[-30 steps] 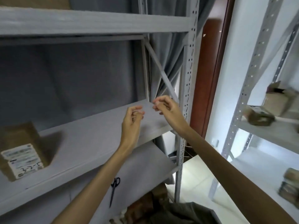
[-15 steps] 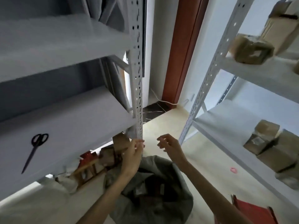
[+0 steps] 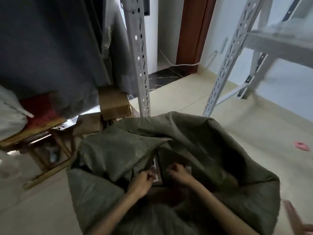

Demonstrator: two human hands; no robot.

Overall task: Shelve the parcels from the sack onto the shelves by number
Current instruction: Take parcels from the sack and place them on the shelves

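Both hands are down in the mouth of the green sack, which slumps on the pale floor between two grey shelf posts. The left hand has its fingers curled at the sack's inner fold, beside a parcel with a white label; whether it grips the parcel or the cloth, I cannot tell. The right hand is fisted just beside it, and its hold is unclear too. A cardboard box sits behind the sack.
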